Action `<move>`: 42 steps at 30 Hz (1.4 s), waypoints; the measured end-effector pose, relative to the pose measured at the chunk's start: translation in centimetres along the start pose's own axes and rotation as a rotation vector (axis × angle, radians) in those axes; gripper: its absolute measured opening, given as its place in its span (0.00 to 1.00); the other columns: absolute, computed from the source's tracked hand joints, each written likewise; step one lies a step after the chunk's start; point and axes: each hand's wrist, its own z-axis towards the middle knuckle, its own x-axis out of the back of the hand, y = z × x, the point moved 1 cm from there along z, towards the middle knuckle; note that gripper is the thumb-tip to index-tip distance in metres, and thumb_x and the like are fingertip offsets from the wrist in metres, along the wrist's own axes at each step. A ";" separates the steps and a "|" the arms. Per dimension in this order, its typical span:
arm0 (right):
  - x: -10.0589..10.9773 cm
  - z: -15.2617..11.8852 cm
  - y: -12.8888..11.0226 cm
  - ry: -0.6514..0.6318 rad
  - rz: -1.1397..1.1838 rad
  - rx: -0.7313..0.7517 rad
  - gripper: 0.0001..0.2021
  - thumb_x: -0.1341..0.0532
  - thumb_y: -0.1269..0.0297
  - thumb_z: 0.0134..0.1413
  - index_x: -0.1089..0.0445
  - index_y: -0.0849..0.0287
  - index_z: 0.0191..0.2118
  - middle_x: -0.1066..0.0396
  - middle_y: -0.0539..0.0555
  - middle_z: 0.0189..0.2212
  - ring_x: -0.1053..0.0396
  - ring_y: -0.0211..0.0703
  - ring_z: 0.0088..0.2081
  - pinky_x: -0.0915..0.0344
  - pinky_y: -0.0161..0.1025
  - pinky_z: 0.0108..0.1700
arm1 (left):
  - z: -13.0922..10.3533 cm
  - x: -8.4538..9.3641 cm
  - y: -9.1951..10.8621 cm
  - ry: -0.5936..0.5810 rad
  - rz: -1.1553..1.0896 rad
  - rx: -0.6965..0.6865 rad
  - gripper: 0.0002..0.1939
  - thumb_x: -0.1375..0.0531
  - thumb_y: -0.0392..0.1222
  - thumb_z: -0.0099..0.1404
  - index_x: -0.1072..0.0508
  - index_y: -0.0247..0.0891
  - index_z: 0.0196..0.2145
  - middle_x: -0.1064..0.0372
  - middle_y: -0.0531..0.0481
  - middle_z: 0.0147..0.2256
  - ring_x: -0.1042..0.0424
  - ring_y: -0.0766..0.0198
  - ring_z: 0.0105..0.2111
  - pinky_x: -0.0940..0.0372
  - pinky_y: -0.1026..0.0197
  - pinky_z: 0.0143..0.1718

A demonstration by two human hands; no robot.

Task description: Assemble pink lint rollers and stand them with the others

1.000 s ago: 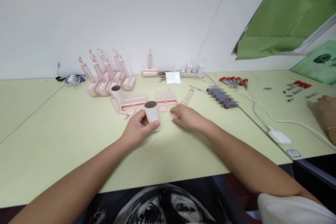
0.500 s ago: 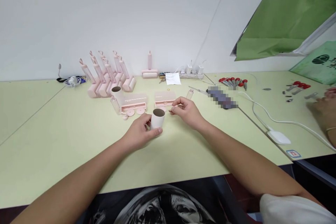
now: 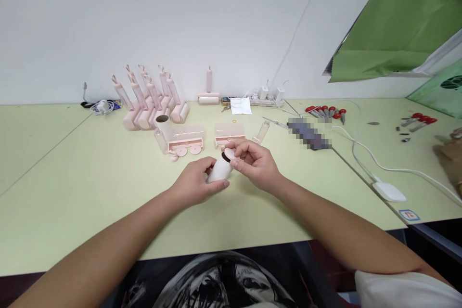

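My left hand [image 3: 197, 181] is wrapped round a white lint roller refill [image 3: 219, 170], a paper roll on a brown core, tilted to the right. My right hand [image 3: 257, 161] pinches a round pink end cap [image 3: 230, 153] at the roll's open top, partly covering the opening. Whether the cap sits inside the core I cannot tell. Just beyond my hands lies a pink roller case [image 3: 230, 131], with another open case [image 3: 186, 133] to its left. Two loose pink end caps [image 3: 188, 150] lie before that left case. A second refill roll [image 3: 164, 127] stands beside it.
Several assembled pink lint rollers [image 3: 151, 106] stand at the back left, and one more [image 3: 209, 87] by the wall. A clear pink handle [image 3: 263, 131], a blurred dark object [image 3: 309, 134], red-handled tools [image 3: 327, 112] and a white cable [image 3: 382, 166] lie rightward. Another person's hand shows far right.
My right hand has moved left and brought the pink end cap to the roll's mouth. The roll, upright before, now leans right in my left hand.
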 end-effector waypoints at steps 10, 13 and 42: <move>0.3 0.2 0.3 -0.050 -0.002 -0.010 0.14 0.32 0.53 0.53 0.33 0.56 0.36 0.29 0.58 0.43 0.31 0.49 0.51 0.34 0.48 0.53 | 0.0 0.0 -0.1 -0.020 -0.039 -0.007 0.22 0.34 0.57 0.55 0.27 0.38 0.39 0.29 0.52 0.31 0.35 0.64 0.27 0.43 0.62 0.27; 0.3 0.3 0.5 -0.065 0.016 -0.006 0.15 0.31 0.52 0.53 0.32 0.56 0.37 0.29 0.57 0.44 0.31 0.49 0.51 0.34 0.47 0.52 | 0.0 0.0 -0.1 -0.019 -0.060 -0.016 0.23 0.34 0.57 0.55 0.27 0.37 0.40 0.29 0.51 0.31 0.36 0.65 0.27 0.43 0.63 0.27; 0.3 -0.2 -0.2 -0.258 -0.536 0.256 0.38 0.37 0.53 0.61 0.53 0.48 0.72 0.48 0.59 0.69 0.48 0.55 0.69 0.43 0.59 0.66 | 0.0 0.4 0.0 0.105 -0.209 -0.033 0.23 0.35 0.60 0.56 0.29 0.37 0.36 0.37 0.54 0.28 0.41 0.66 0.27 0.46 0.64 0.27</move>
